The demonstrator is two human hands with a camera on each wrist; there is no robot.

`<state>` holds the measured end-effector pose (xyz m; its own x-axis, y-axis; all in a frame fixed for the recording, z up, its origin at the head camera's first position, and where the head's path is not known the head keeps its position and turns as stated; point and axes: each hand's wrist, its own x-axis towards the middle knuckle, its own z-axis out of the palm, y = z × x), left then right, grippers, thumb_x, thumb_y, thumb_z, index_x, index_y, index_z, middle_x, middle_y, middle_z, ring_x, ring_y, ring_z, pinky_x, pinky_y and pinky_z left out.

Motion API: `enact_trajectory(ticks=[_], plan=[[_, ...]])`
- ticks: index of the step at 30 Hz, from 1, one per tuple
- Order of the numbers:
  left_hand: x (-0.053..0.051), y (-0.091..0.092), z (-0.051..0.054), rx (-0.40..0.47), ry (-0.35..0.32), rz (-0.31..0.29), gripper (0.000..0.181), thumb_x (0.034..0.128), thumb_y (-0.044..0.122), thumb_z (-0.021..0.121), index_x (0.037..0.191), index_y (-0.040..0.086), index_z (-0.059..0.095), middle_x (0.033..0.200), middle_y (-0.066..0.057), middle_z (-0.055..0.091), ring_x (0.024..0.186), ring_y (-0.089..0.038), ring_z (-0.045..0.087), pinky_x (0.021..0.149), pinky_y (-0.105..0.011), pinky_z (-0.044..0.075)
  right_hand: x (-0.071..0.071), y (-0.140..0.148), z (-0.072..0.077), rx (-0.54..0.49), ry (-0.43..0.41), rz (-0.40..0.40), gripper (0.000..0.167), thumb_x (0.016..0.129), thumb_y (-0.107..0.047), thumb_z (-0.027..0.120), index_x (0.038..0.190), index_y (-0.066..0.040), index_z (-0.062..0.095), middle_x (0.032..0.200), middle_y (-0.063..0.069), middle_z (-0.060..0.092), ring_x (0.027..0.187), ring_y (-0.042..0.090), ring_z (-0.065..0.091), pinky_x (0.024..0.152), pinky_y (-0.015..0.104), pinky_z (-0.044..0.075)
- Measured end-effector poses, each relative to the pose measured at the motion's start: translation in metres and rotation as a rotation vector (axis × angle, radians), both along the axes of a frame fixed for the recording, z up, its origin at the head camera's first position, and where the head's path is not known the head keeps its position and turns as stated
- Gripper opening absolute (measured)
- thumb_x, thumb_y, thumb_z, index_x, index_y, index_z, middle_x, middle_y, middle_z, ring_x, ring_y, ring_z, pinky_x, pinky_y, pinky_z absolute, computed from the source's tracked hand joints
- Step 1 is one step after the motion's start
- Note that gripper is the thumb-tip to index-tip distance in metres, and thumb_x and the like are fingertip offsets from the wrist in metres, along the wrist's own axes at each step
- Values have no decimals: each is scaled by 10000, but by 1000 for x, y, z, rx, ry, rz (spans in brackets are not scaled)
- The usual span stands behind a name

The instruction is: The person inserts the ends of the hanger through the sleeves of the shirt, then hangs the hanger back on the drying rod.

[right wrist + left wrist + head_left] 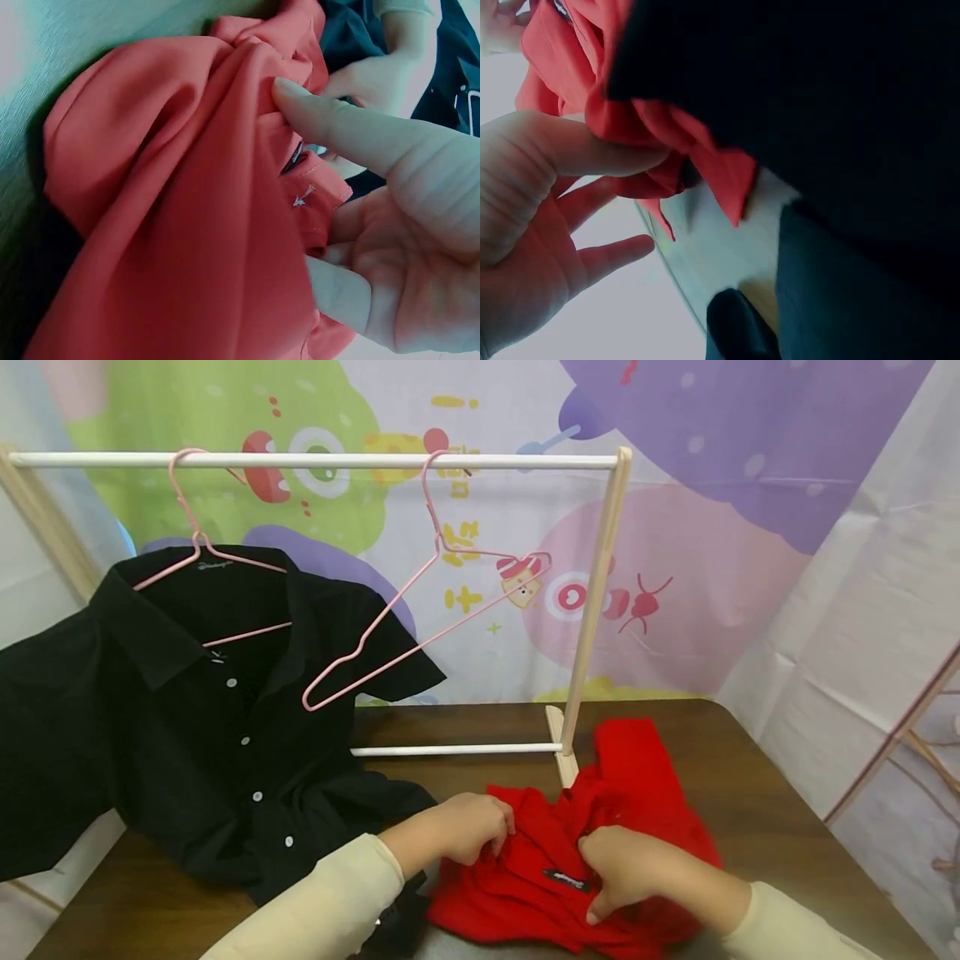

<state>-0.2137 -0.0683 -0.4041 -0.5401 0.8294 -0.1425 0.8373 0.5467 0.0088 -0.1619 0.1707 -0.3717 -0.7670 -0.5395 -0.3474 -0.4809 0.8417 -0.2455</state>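
In the head view, a crumpled red fabric shirt with a collar [542, 837] lies on the near right of a dark brown wooden table [772, 802]. The left hand [471, 827] pinches its left side; the right hand [630, 864] holds cloth just right of the small black neck label [566, 881]. A bare pink wire hanger [401, 597] hangs tilted from a round white rail [322, 461], its low left end before the black button-up shirt [180, 710] — a careless lift could snag there and unhook it.

In the left wrist view, the grip is narrow at thumb and forefinger, the other fingers spread; so small a pinch might slip. Black cloth hangs close by and could be dragged along.

In the right wrist view, the grip holds a fold loosely between thumb and fingers — bunched layers caught together might twist the collar.
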Motion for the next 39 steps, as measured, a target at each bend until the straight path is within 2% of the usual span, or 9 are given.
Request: enact_trajectory(ticks=[7, 12, 15, 19, 21, 25, 28, 33, 39], plan=[[2, -10, 14, 62, -86, 77, 255, 753, -65, 707, 757, 183, 765, 1214, 72, 656, 1081, -117, 609, 791, -202, 510, -3, 16, 19, -196, 91, 86, 377, 713, -303, 863, 934, -61, 677, 667, -99, 513, 620, 50, 464, 575, 248, 430], [13, -13, 19, 308, 59, 148, 203, 756, -18, 664, 757, 178, 719, 1071, 45, 685, 952, -132, 634, 649, -223, 511, -11, 57, 36, -445, 136, 170, 402, 784, -293, 819, 1104, -92, 682, 927, -95, 641, 796, 64, 591, 704, 271, 513], [25, -11, 22, 379, 117, 215, 105, 780, 127, 722, 869, 180, 702, 1009, 28, 647, 870, -143, 602, 615, -254, 512, -16, 82, 35, -531, 182, 186, 400, 788, -268, 822, 1135, -146, 665, 1055, -70, 640, 898, 118, 605, 754, 306, 520], [41, -6, 25, 276, 20, 307, 377, 785, 386, 784, 1096, 202, 678, 1110, -3, 618, 916, -175, 591, 691, -323, 538, -22, 110, 22, -503, 248, 151, 570, 724, -263, 865, 1228, -162, 619, 1199, -4, 570, 1043, 207, 559, 815, 358, 505], [47, -5, 24, 193, -61, 330, 508, 761, 466, 796, 1180, 221, 646, 1193, -18, 596, 966, -201, 595, 754, -357, 540, -24, 119, 11, -484, 213, 122, 708, 684, -295, 884, 1305, -161, 573, 1298, 64, 505, 1136, 273, 503, 852, 390, 493], [55, -6, 15, 93, -184, 345, 656, 705, 490, 839, 1264, 256, 587, 1331, -52, 534, 1036, -257, 606, 802, -412, 538, -26, 127, -14, -472, 102, 94, 871, 636, -345, 898, 1380, -126, 500, 1402, 161, 407, 1251, 354, 401, 941, 378, 442], [57, -8, 5, 88, -239, 345, 669, 690, 444, 866, 1265, 279, 566, 1380, -85, 500, 1064, -297, 604, 816, -449, 532, -27, 124, -29, -435, 82, 120, 862, 627, -359, 903, 1344, -78, 516, 1359, 112, 460, 1228, 286, 443, 954, 326, 436], [54, -10, -5, 88, -199, 324, 603, 677, 368, 891, 1200, 299, 598, 1329, -75, 538, 1021, -272, 606, 774, -395, 542, -26, 113, -39, -352, 123, 190, 860, 599, -393, 915, 1294, -31, 564, 1195, -36, 528, 1084, 155, 531, 896, 319, 483], [46, -15, -8, 42, -143, 330, 579, 660, 340, 905, 1163, 330, 620, 1256, -16, 568, 953, -204, 586, 701, -366, 533, -19, 99, -35, -273, 114, 179, 855, 601, -413, 908, 1259, 25, 583, 1100, -30, 518, 990, 157, 540, 834, 331, 504]])
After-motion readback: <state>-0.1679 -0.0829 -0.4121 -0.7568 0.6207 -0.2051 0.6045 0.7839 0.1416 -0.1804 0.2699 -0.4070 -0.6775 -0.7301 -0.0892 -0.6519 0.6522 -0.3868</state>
